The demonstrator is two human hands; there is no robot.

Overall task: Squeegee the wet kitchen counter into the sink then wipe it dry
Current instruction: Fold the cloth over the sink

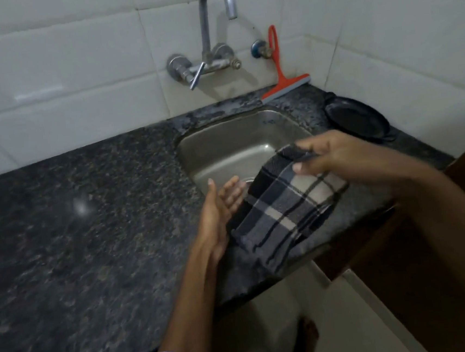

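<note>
Cloth [283, 210] is hanging from the right hand [334, 154], whose fingers [308, 147] and thumb are pinching its top edge over the sink [223, 148]. The left hand [218, 217] is waiting just left of the cloth with straight fingers [231, 188] spread, holding nothing; whether they are touching the fabric is hard to tell. Beyond the right fingers, the squeegee [281, 80] is leaning against the tiles on the bench [87, 218], well apart from both hands. The cloth is hiding the sink's drain. The tap [212, 36] is partly cut off at the top. A dark pan [359, 118] is blending into shadow. No writing is legible.
</note>
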